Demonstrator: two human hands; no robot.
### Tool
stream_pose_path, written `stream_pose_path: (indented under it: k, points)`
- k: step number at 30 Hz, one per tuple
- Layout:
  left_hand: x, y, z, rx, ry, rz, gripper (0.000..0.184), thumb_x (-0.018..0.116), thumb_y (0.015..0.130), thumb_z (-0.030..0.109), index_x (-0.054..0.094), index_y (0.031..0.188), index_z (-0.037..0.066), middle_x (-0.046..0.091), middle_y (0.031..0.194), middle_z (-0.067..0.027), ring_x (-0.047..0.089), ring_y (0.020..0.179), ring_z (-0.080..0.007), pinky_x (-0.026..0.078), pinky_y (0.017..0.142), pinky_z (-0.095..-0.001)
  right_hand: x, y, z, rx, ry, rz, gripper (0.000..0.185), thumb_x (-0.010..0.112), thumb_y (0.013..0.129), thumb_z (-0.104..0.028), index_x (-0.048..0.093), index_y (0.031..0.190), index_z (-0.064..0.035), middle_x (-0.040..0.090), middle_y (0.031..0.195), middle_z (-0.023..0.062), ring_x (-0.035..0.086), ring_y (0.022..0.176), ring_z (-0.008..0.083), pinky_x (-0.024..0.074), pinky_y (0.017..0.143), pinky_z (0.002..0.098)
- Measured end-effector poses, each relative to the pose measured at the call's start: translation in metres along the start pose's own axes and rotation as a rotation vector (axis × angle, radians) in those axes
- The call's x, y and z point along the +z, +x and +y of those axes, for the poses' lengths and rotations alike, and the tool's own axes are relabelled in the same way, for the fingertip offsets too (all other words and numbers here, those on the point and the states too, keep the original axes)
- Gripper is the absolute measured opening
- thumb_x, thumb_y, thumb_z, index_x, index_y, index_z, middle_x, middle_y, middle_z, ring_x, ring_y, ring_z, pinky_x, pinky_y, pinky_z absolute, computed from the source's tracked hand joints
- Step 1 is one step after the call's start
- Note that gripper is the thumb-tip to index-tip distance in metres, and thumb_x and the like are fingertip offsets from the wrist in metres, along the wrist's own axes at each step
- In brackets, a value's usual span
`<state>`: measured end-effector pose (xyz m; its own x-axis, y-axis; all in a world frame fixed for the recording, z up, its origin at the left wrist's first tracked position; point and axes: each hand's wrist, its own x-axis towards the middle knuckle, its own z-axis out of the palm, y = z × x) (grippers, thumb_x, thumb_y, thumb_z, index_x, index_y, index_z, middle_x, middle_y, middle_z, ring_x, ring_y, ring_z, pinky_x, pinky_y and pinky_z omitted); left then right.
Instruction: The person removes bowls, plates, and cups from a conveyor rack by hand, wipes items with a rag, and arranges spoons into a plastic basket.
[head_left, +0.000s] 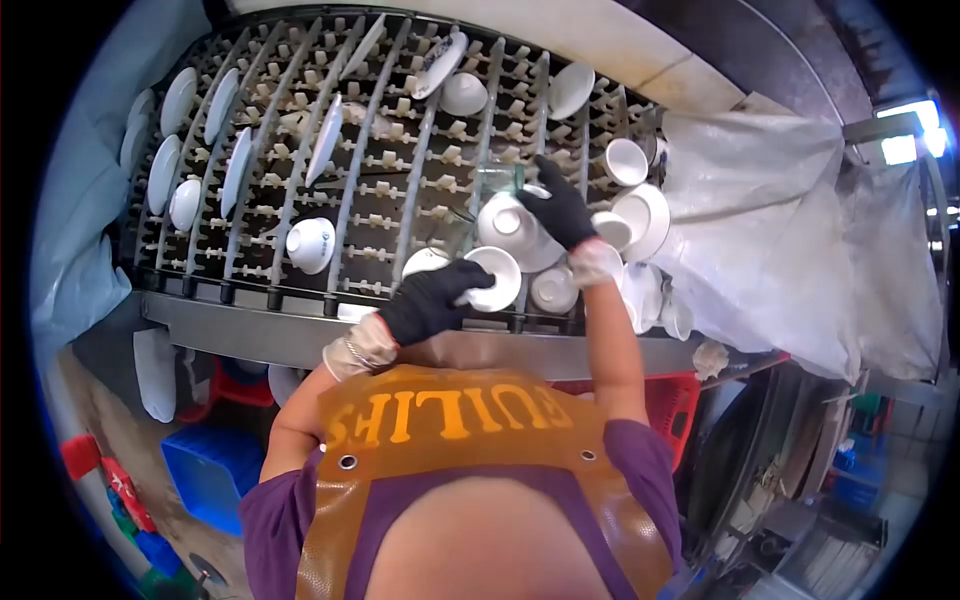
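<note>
My left hand (435, 300), in a black glove, is closed on the rim of a small white bowl (493, 280) above the rack's near edge. Farther out, my right hand (556, 207), gloved the same way, has its thumb and fingers curled around the end of a clear glass (498, 178) lying on its side. A small white piece shows between those fingers, too hidden to name. Just below the right hand lies an upturned white bowl (507, 222) among other dishes. Another upturned bowl (553, 289) sits between my wrists.
A conveyor rack (375, 215) with rows of pegs spans the front. White plates (237, 172) stand tilted at its left; a patterned bowl (311, 246) sits nearer. Stacked bowls (640, 222) crowd the right, beside a plastic sheet (750, 230). A metal edge (250, 318) runs before me.
</note>
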<state>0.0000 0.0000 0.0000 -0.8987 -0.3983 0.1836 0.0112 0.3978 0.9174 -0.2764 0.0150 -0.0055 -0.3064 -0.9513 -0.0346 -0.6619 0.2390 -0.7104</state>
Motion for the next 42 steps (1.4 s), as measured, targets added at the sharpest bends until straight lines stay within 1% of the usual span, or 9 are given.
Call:
stream_pose_path:
  k: [6, 11, 13, 15, 25, 29, 31, 34, 42]
  points:
    - [0.022, -0.01, -0.003, 0.119, 0.471, 0.046, 0.019, 0.057, 0.077, 0.013, 0.058, 0.096, 0.014, 0.059, 0.096, -0.0097, 0.062, 0.067, -0.0282, 0.05, 0.054, -0.0395, -0.001, 0.045, -0.058, 0.109, -0.462, -0.026, 0.061, 0.079, 0.06, -0.035, 0.056, 0.114, -0.0197, 0.06, 0.105, 0.0183, 0.058, 0.097, 0.0335, 0.0469, 0.081, 0.0418]
    - [0.01, -0.004, -0.011, 0.037, 0.569, -0.148, 0.021, 0.059, 0.075, 0.013, 0.061, 0.096, 0.011, 0.062, 0.087, -0.012, 0.063, 0.073, -0.029, 0.051, 0.061, -0.0373, -0.007, 0.064, 0.0, -0.099, -0.552, 0.173, 0.077, 0.079, 0.06, -0.031, 0.044, 0.125, -0.0072, 0.056, 0.11, 0.0212, 0.054, 0.103, 0.0372, 0.0456, 0.085, 0.0428]
    - [-0.011, -0.01, -0.025, 0.198, 0.025, 0.093, 0.03, 0.064, 0.075, 0.015, 0.062, 0.105, 0.012, 0.064, 0.093, -0.0129, 0.064, 0.078, -0.0248, 0.051, 0.07, -0.0322, -0.021, 0.044, 0.014, 0.105, -0.391, -0.252, 0.08, 0.079, 0.062, -0.035, 0.041, 0.127, -0.0067, 0.053, 0.118, 0.0221, 0.053, 0.108, 0.0359, 0.0447, 0.088, 0.0417]
    - [-0.064, -0.015, 0.017, -0.284, -0.278, 0.04, 0.03, 0.066, 0.078, 0.023, 0.062, 0.102, 0.005, 0.064, 0.086, -0.0091, 0.062, 0.075, -0.0158, 0.05, 0.066, -0.0294, -0.022, 0.024, 0.042, 0.057, -0.169, -0.338, 0.083, 0.077, 0.064, -0.043, 0.041, 0.128, -0.0031, 0.05, 0.125, 0.0219, 0.053, 0.11, 0.0339, 0.0429, 0.091, 0.0391]
    - [-0.182, 0.004, -0.033, -0.562, -0.282, -0.064, 0.028, 0.062, 0.081, 0.02, 0.06, 0.103, 0.005, 0.059, 0.096, -0.0142, 0.059, 0.085, -0.0277, 0.049, 0.072, -0.0337, -0.078, 0.009, -0.093, -0.381, -0.461, -0.041, 0.03, 0.073, 0.064, -0.015, 0.067, 0.093, -0.0113, 0.065, 0.085, 0.0123, 0.062, 0.082, 0.0303, 0.0479, 0.075, 0.0397]
    - [-0.176, 0.03, -0.102, 0.082, 0.352, -0.081, 0.024, 0.057, 0.083, 0.027, 0.063, 0.09, 0.005, 0.062, 0.079, -0.011, 0.06, 0.066, -0.0204, 0.049, 0.059, -0.0327, -0.057, 0.069, -0.095, -0.754, -0.848, 0.06, 0.015, 0.057, 0.069, -0.011, 0.066, 0.077, -0.0194, 0.063, 0.088, 0.0033, 0.057, 0.091, 0.0246, 0.0377, 0.086, 0.042]
    - [-0.165, 0.045, -0.102, -0.506, 0.295, 0.277, 0.019, 0.062, 0.079, 0.02, 0.065, 0.095, 0.01, 0.065, 0.084, -0.0113, 0.063, 0.075, -0.0253, 0.051, 0.068, -0.0341, -0.036, 0.081, -0.084, -0.69, -0.945, 0.028, 0.018, 0.051, 0.073, -0.01, 0.066, 0.078, -0.019, 0.064, 0.09, 0.0033, 0.057, 0.094, 0.0235, 0.0372, 0.088, 0.0421]
    - [-0.145, 0.036, -0.086, -0.316, 0.477, 0.589, 0.021, 0.061, 0.081, 0.014, 0.064, 0.101, 0.009, 0.065, 0.091, -0.0142, 0.063, 0.084, -0.0231, 0.049, 0.075, -0.0339, -0.021, 0.052, -0.075, -0.452, -0.765, -0.11, 0.019, 0.058, 0.073, -0.011, 0.066, 0.089, -0.0157, 0.063, 0.091, 0.0087, 0.059, 0.09, 0.0277, 0.0462, 0.079, 0.0384]
    - [-0.048, 0.043, -0.051, -0.262, 0.338, 0.183, 0.049, 0.074, 0.07, 0.028, 0.058, 0.113, 0.011, 0.063, 0.105, -0.0126, 0.06, 0.097, -0.0285, 0.047, 0.083, -0.0356, -0.021, -0.05, 0.002, -0.175, -0.508, 0.384, 0.026, 0.069, 0.069, -0.018, 0.061, 0.092, -0.0103, 0.059, 0.087, 0.0097, 0.057, 0.083, 0.0288, 0.045, 0.073, 0.0398]
